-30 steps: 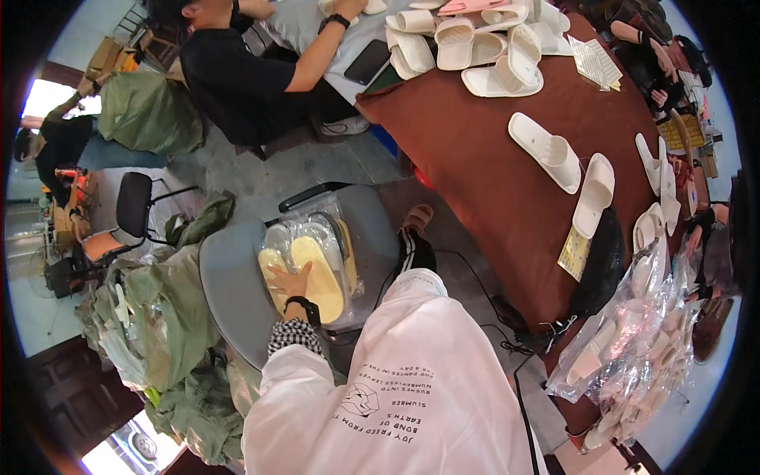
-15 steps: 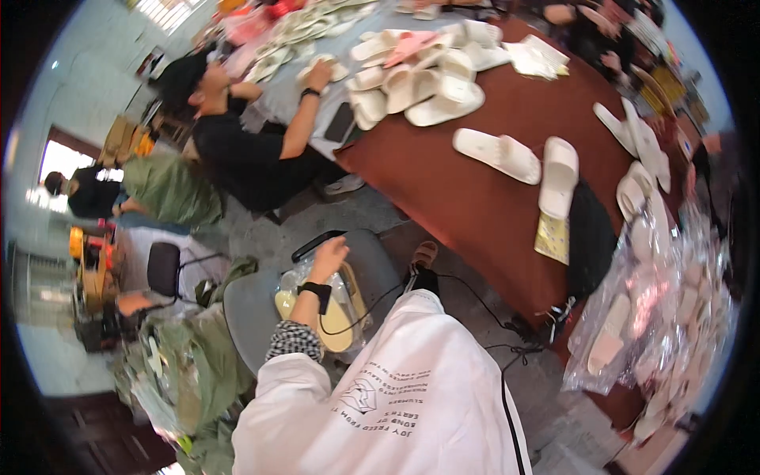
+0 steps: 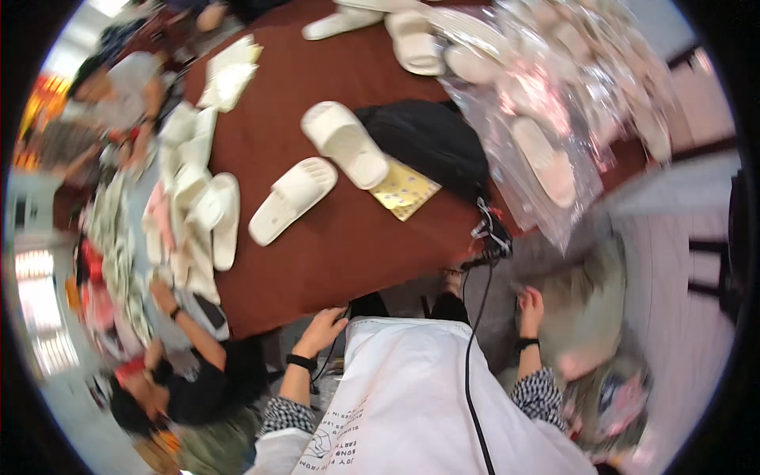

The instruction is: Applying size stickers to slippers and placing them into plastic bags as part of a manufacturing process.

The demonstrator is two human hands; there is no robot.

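My left hand [image 3: 321, 331] is low beside the near edge of the brown-covered table, its fingers stretched toward my dark trousers, with nothing visible in its grasp. To the right of my white apron [image 3: 412, 380], my right hand [image 3: 531, 310] has its fingertips pinched together. Something small and blurred may be at those tips; I cannot make it out. On the table, one white slide sandal [image 3: 293, 200] lies apart, and another white sandal [image 3: 346, 145] rests partly over a yellow patterned packet [image 3: 405, 190]. A black bundle of cloth [image 3: 427, 138] lies beside them.
White and pink sandals [image 3: 226, 222] are heaped at the table's left. Bagged sandals [image 3: 546, 158] cover its right side. A black cable [image 3: 473, 388] runs down over my apron. One co-worker [image 3: 198, 380] sits at lower left. A greenish sack [image 3: 594, 309] stands at right.
My view has swung right, so the table now lies straight ahead. My left hand is away from the yellow sandals on the grey chair. My right hand has come into view.
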